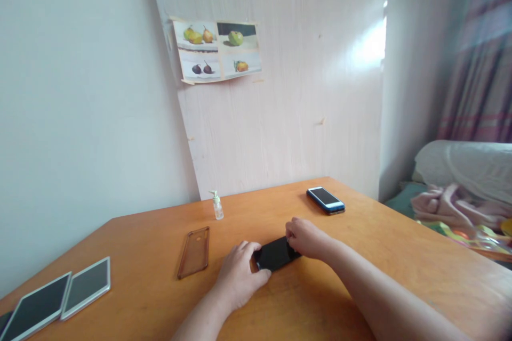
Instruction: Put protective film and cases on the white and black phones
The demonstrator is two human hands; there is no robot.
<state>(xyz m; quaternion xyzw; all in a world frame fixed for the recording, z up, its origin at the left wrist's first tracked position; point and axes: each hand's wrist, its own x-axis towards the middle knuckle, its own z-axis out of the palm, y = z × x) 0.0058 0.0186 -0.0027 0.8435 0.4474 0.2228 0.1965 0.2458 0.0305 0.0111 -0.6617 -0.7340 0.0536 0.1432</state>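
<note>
Both hands grip a black phone (pixel 276 253) lying flat mid-tabletop (pixel 360 256): the left hand (pixel 240 272) at its near end, the right hand (pixel 306 237) at its far end. A clear case (pixel 194 251) lies just left; a blue phone (pixel 325 200) sits well behind.

No text, label, brand, number or sign can be read anywhere in this view. The sheet (pixel 218 50) pinned to the wall carries only pictures of fruit, with no caption that shows, and the small pump bottle (pixel 217 205) on the table is too small for any label to be made out. The screens of the black phone (pixel 276 253), the blue phone (pixel 325 199) and the two white devices (pixel 60 298) are all dark, with no logo or lettering legible on them.
</note>
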